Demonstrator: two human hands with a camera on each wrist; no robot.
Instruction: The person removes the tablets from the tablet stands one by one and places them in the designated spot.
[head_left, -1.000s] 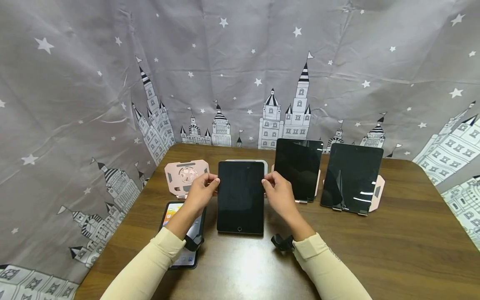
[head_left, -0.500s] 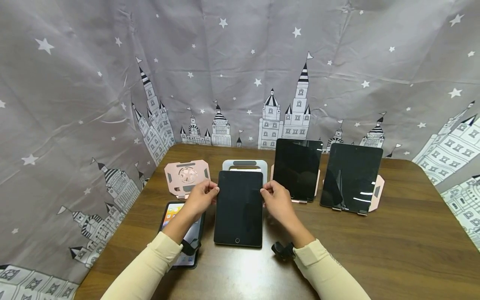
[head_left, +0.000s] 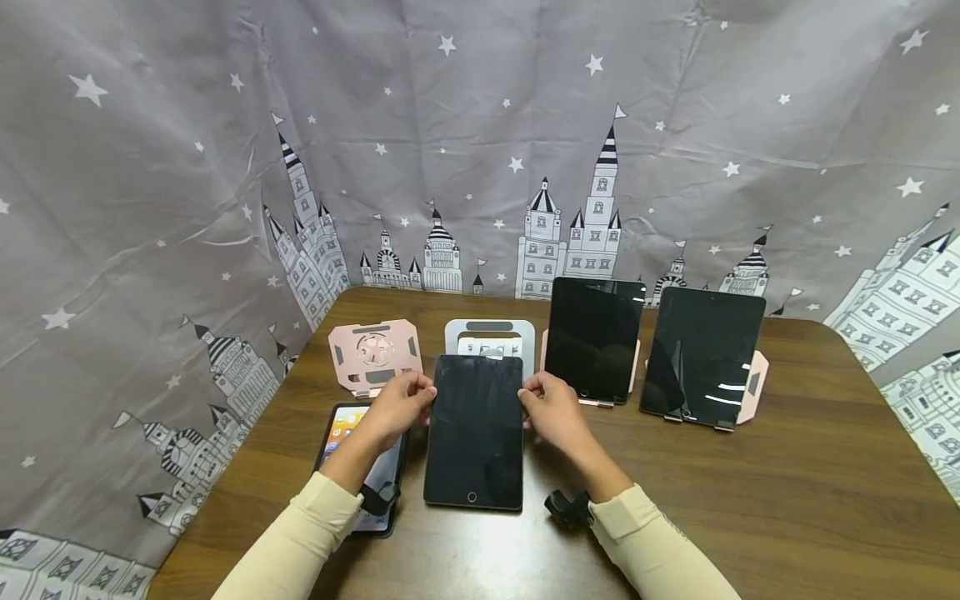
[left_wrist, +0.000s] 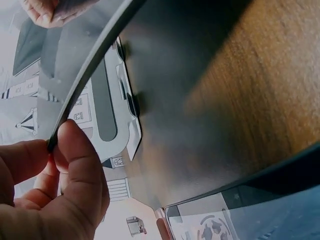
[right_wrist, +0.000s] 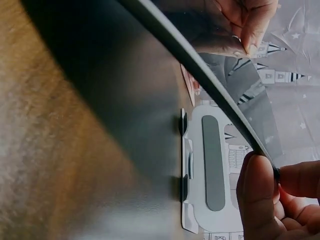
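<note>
A black tablet (head_left: pixel 474 433) with a round home button is tilted in front of a white tablet stand (head_left: pixel 452 335). My left hand (head_left: pixel 402 410) pinches its left edge near the top, thumb on the screen side. On the opposite edge, my right hand (head_left: pixel 552 410) pinches at about the same height. The left wrist view shows the thin tablet edge (left_wrist: pixel 82 75) between thumb and fingers. In the right wrist view, the stand's grey pad (right_wrist: pixel 213 162) and lower lip appear beyond the tablet, with a gap between. The tablet hides the stand's lower part in the head view.
Left of the white stand is a pink stand (head_left: pixel 375 352) with no tablet on it. A tablet with a lit screen (head_left: pixel 348 421) lies under my left forearm. On the right, two dark tablets (head_left: pixel 596 337) (head_left: pixel 705 354) lean on pink stands. A printed curtain hangs behind the table (head_left: pixel 810 467).
The held tablet has come down and toward me, away from the white stand, with both hands still gripping it. More of the stand's upper part now shows above it.
</note>
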